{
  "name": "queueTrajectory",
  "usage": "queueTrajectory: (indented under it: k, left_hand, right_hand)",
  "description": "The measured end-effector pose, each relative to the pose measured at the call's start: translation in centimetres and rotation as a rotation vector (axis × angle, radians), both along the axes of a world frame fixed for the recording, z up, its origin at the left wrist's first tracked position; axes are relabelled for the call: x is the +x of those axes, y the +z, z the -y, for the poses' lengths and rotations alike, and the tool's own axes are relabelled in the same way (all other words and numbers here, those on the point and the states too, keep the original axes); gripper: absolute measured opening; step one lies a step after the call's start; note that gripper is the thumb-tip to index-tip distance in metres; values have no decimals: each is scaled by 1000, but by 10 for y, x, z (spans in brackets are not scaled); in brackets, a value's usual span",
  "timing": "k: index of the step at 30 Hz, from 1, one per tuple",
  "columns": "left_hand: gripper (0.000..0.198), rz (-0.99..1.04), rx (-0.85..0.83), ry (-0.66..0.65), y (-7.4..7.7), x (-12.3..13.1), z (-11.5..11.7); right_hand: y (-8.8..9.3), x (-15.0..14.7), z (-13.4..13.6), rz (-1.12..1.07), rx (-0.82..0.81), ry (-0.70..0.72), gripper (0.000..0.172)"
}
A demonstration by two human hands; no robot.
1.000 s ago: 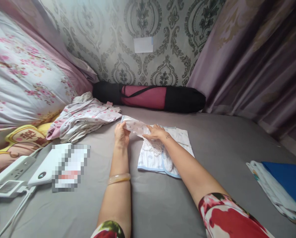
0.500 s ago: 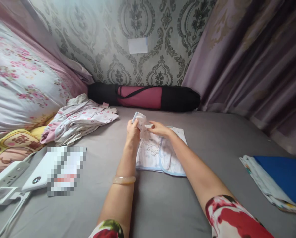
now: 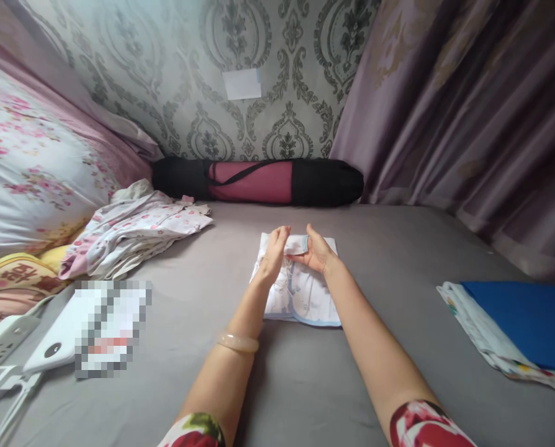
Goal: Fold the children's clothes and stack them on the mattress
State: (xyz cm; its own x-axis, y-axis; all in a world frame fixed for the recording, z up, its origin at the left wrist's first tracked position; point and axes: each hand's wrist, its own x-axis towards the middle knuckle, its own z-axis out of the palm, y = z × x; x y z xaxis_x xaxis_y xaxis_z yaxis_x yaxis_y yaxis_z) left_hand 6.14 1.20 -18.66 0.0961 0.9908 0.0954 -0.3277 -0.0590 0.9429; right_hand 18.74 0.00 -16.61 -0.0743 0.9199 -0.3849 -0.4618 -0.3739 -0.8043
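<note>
A small white baby shirt [image 3: 308, 298] with blue trim and a faint print lies on the grey bed, its front ties showing near the middle. One sleeve [image 3: 297, 244] is folded across its upper part, the blue-edged cuff pointing right. My left hand [image 3: 272, 256] rests at the sleeve's left side with fingers stretched out, its thumb hidden. My right hand [image 3: 320, 253] has the cuff end between its raised thumb and its fingers, which reach under the sleeve. A pale bangle [image 3: 238, 343] circles my left forearm.
A black and dark-pink roll bag [image 3: 254, 182] lies along the wall. Crumpled printed clothes [image 3: 135, 230] and a large floral bundle [image 3: 35, 161] are on the left, with a power strip [image 3: 2, 341] and a white device [image 3: 58, 335]. Folded blue cloth [image 3: 519, 316] lies right.
The sleeve that my left hand was holding up is now laid across the shirt towards the right. My left hand has released the cuff, and my right hand has come to it.
</note>
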Motion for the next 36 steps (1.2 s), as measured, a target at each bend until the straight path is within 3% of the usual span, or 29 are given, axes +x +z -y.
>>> queueTrajectory:
  k: [2, 5, 10, 16, 19, 27, 33, 36]
  left_hand:
    - [38, 64, -43, -11, 6, -10, -6]
    - [36, 88, -123, 138, 13, -37, -17]
    - [23, -183, -80, 274, 3, -63, -23]
    - [43, -537, 73, 148, -28, -48, -23]
    - [51, -651, 143, 86, -37, -43, -21]
    - [57, -924, 214, 8, -38, -45, -14]
    - [52, -916, 277, 24, -42, -48, -14]
    - [52, -1038, 306, -18, -40, -49, -13]
  right_hand:
    - [-3, 1, -1, 24, 13, -45, 31]
    - [-8, 1, -1, 152, 12, -127, 4]
    - [-12, 1, -4, 438, 47, -196, 10]
    - [-22, 11, -10, 712, 119, -253, 22]
    - [-31, 19, -12, 902, 133, -246, 28]
    - [-27, 25, -3, 1423, 48, -97, 38]
    - [-20, 18, 9, 1610, 52, -61, 45]
    - [-16, 16, 13, 1699, 41, -73, 41]
